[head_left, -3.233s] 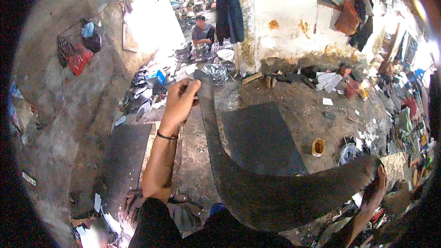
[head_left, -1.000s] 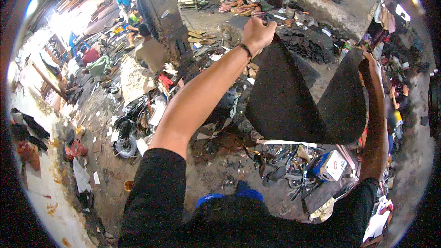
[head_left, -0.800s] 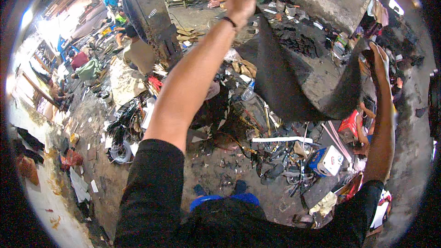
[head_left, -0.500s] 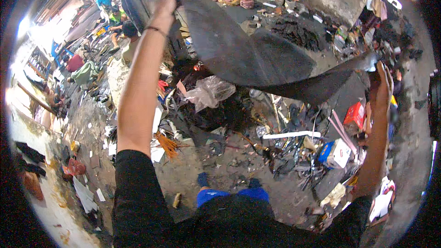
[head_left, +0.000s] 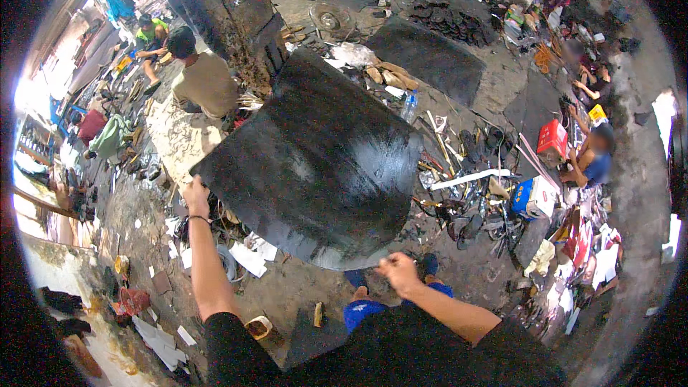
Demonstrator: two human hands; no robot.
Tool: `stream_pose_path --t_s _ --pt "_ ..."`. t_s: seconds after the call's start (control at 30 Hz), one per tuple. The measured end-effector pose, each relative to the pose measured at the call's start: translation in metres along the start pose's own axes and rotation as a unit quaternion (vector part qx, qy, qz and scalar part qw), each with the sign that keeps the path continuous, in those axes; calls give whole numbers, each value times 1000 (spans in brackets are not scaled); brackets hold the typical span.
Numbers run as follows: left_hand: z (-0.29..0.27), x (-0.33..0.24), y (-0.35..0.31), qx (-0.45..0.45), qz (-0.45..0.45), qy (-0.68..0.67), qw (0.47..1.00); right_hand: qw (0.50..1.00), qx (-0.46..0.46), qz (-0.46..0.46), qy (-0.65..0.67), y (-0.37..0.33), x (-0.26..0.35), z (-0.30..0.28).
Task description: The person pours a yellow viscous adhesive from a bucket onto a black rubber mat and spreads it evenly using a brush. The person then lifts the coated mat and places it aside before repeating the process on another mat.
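Observation:
A large black sheet (head_left: 308,165), limp and shiny in places like rubber or leather, spreads in front of me above the cluttered ground. My left hand (head_left: 196,198) is closed on its left corner. Near my body, my right hand (head_left: 398,274) pinches the sheet's near edge toward the right. The far end reaches up to the foot of a worn pillar (head_left: 240,21); whether it touches there I cannot tell. Much of the ground under the sheet is hidden.
Another black sheet (head_left: 430,59) lies flat beyond. Right of me are a white strip (head_left: 469,179), a blue-and-white box (head_left: 534,198), a red box (head_left: 552,141) and scraps. A clear bottle (head_left: 409,106) stands behind. People sit at the left, one in a beige shirt (head_left: 204,84), and at the right.
Both hands have come down and nearer to my body, the right one also far to the left. The sheet, earlier raised and folded in the air, now hangs spread wider and lower.

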State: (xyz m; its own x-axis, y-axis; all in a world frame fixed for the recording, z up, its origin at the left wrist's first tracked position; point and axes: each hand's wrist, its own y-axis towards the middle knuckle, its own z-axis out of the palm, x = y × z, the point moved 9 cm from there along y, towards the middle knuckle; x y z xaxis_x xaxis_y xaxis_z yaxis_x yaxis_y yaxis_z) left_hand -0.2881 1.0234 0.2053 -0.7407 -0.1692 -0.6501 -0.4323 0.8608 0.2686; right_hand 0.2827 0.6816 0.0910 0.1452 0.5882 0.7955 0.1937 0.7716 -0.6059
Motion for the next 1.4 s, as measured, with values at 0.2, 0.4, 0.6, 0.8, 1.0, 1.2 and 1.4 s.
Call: stream_pose_path --t_s 0.2,0.4,0.6,0.8,1.0,1.2,1.4 --pt "66 92 -39 43 -240 -390 888 970 85 188 128 -19 -71 103" --pt "73 103 -30 44 -241 -193 950 922 289 257 28 -53 -61 121" --pt "108 13 -119 72 -123 -160 977 982 131 118 62 0 -13 22" --pt "134 -53 -239 198 -74 -119 970 963 -181 40 197 -29 -73 -234" --pt "199 -85 -426 354 -58 -107 927 851 -481 210 -29 -230 -342 -470" --pt "315 -180 -597 541 -253 -218 772 821 -438 367 6 -393 -563 -457" --pt "395 -436 -761 689 52 -23 723 765 -527 370 4 -378 -525 -443"
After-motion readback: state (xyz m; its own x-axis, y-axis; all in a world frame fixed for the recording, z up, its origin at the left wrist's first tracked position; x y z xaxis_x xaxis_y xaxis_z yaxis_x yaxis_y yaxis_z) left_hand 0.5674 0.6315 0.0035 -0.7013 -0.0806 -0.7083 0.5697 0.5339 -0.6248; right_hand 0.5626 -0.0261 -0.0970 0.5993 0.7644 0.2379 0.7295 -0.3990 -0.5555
